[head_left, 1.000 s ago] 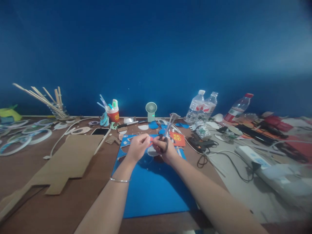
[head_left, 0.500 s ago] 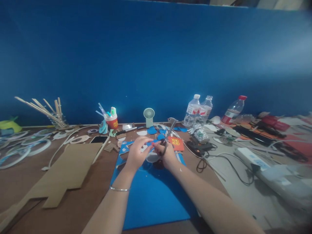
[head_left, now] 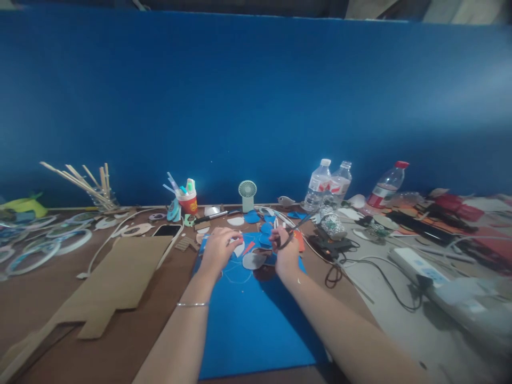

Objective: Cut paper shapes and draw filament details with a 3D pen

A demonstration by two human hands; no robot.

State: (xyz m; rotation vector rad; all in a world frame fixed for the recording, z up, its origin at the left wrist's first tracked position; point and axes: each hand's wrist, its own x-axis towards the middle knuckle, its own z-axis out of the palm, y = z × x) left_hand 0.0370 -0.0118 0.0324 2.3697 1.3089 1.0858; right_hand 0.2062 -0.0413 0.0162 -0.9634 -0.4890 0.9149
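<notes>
Now right hand (head_left: 285, 246) fingers grip scissors (head_left: 288, 239); left hand (head_left: 219, 247) (curled) presses blue sheet (head_left: 252, 314).

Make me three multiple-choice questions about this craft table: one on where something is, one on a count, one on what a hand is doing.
1. Where does the mini fan stand?
A. by the blue wall
B. on the cardboard
C. on the power strip

2. How many plastic bottles show?
A. one
B. three
C. five

3. What is the right hand doing?
A. lying flat and empty
B. gripping scissors
C. holding a bottle

Answers:
1 A, the fan stands at the table's far edge against the wall.
2 B, two white-capped bottles and one red-capped bottle.
3 B, its fingers are closed through the dark scissors over the blue sheet.
</notes>
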